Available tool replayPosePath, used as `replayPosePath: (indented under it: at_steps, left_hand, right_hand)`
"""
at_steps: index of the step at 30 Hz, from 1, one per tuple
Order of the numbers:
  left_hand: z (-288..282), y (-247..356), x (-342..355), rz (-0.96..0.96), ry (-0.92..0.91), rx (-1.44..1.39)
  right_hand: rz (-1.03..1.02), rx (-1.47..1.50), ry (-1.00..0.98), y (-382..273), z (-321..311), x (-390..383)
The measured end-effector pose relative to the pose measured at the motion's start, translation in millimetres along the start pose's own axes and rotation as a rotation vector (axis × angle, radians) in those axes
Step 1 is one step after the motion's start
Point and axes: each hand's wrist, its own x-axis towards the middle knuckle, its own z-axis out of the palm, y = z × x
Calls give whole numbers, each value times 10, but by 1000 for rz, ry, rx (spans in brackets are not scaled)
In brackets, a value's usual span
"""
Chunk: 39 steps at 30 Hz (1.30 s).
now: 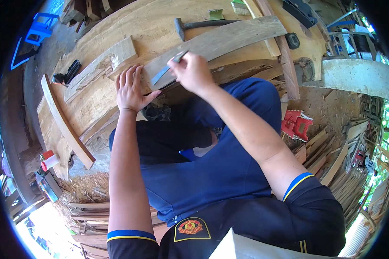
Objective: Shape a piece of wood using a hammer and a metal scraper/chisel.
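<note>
My right hand (192,74) pinches a flat metal blade (161,76), chisel-like in outline. The blade slants over the left end of a long greyish plank (220,43), its lower tip at or just above the wood; I cannot tell whether they touch. My left hand (132,91) lies palm down with its fingers stretched out, beside the plank's left end, its thumb reaching to the near corner. Under both is a large thick wooden slab (155,32). A hammer (180,29) with a dark handle rests on the slab just beyond the plank.
On the slab's left lie a rough board (101,67), a black tool (67,73) and a curved strip (67,123). A reddish strip (288,69) crosses at right, near a round black object (292,41). A red plastic stool (296,125) and wood offcuts (322,151) are on the floor.
</note>
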Motion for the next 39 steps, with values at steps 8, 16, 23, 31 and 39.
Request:
replayPosePath:
  at_steps: [8, 16, 23, 31, 39]
  left_hand:
    - [-40, -31, -62, -13, 24, 10]
    - [-27, -112, -106, 2, 50, 37]
    - [118, 52, 80, 41, 55, -13]
    - [-7, -53, -31, 27, 27, 78]
    - [-6, -261, -257, 37, 23, 117]
  right_hand:
    - [190, 220, 85, -163, -188, 58]
    - [266, 160, 398, 79, -1009, 480]
    - [-6, -42, 304, 188, -359, 418]
    - [305, 364, 438, 98, -882, 628]
    - [341, 203, 255, -402, -493, 423]
